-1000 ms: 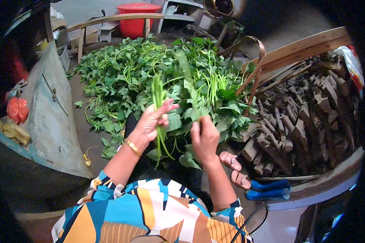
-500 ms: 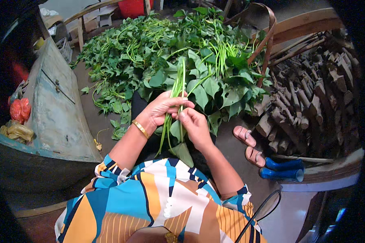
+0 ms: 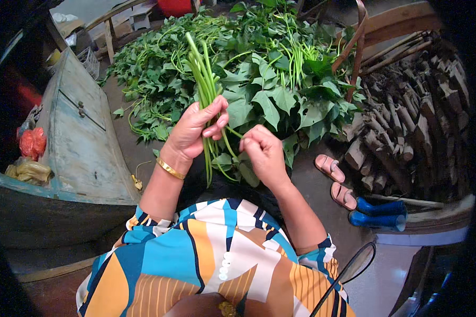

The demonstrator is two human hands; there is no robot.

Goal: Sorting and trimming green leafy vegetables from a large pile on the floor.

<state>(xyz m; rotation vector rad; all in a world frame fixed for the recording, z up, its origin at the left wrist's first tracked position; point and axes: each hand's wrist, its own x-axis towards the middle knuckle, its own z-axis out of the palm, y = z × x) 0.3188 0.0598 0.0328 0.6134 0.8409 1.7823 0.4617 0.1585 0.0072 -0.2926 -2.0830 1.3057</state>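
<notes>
My left hand [image 3: 191, 129], with a gold bangle at the wrist, is closed round a bunch of long green leaf stalks [image 3: 203, 76]. Their cut-looking upper ends point away from me, and the thinner ends hang below the palm. To the right of it, my right hand [image 3: 266, 157] pinches a thin green strip [image 3: 232, 131] that stretches back to the bunch; whether it is a whole stalk or a peeled skin I cannot tell. A leaf [image 3: 248, 171] hangs beneath the right fingers. Beyond both hands spreads a big heap of lobed green leaves on stalks [image 3: 164, 68].
On the left stands a worn pale-blue slanted cabinet [image 3: 84, 132] with red and yellowish bags on its ledge. Stacked firewood [image 3: 402, 132] fills the right side. Pink sandals [image 3: 330, 168] and blue boots [image 3: 378, 214] lie before it. A bent wooden handle [image 3: 358, 47] rises beside the heap.
My hands have moved apart: the left has gone up and left with the bunch, the right has drawn right, stretching the strip between them. The view has shifted slightly.
</notes>
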